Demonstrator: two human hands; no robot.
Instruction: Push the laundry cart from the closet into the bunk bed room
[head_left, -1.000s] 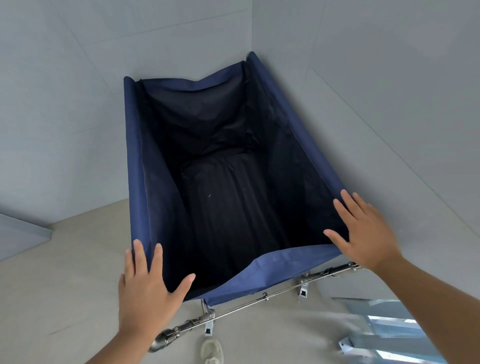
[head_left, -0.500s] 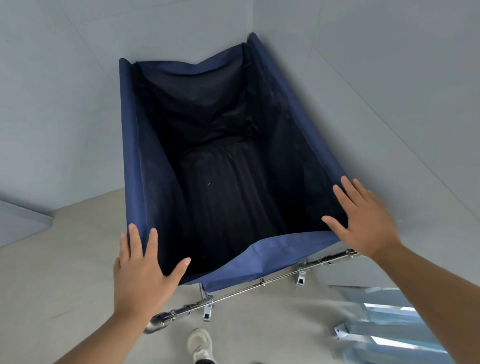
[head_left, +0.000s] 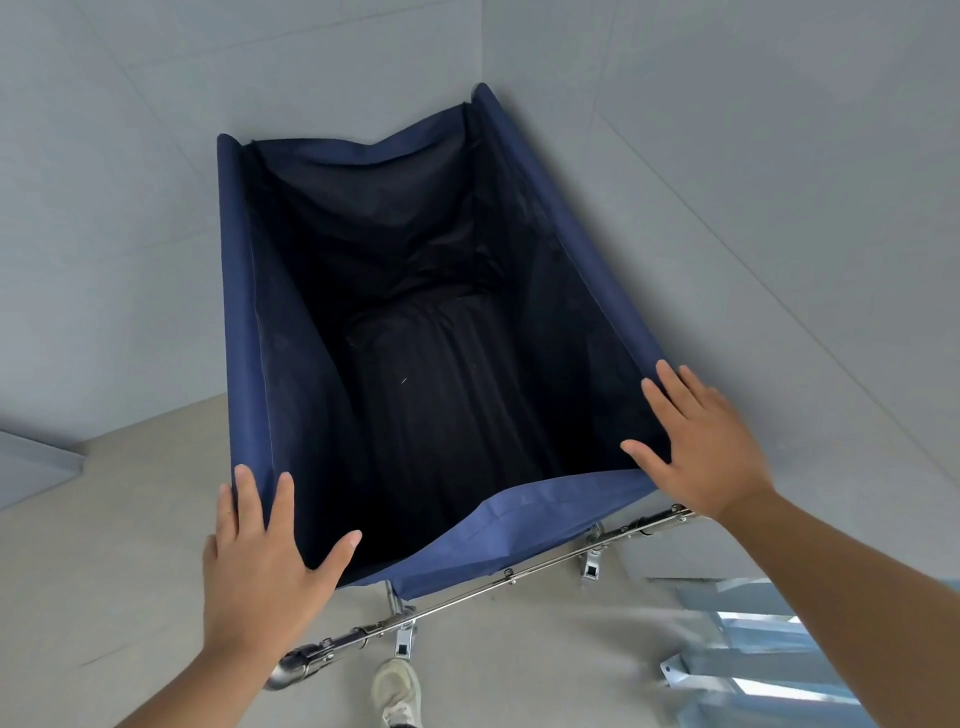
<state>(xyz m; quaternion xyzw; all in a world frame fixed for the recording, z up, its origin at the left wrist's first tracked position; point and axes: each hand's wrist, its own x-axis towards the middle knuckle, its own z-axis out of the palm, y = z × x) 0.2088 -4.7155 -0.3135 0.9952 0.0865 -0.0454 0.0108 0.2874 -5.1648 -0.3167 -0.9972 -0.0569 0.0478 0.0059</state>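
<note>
The laundry cart (head_left: 244, 312) is a deep navy fabric bin with a dark, empty inside, hung on a chrome frame whose handle bar (head_left: 467, 592) runs across its near end. It stands in the corner of two grey walls. My left hand (head_left: 260, 561) hovers flat over the near left corner of the rim, fingers spread. My right hand (head_left: 701, 447) lies flat at the near right corner, fingers spread along the side edge. Neither hand grips anything.
Grey walls (head_left: 779, 182) close in behind and to the right of the cart. A pale floor (head_left: 104, 545) lies to the left. My shoe (head_left: 397, 691) shows below the bar. A metal slatted piece (head_left: 753, 670) lies at bottom right, a grey panel edge (head_left: 36, 467) at far left.
Both hands have shifted slightly forward over the cart's near corners, and the view has moved a little closer. My shoe has come further into view below the bar.
</note>
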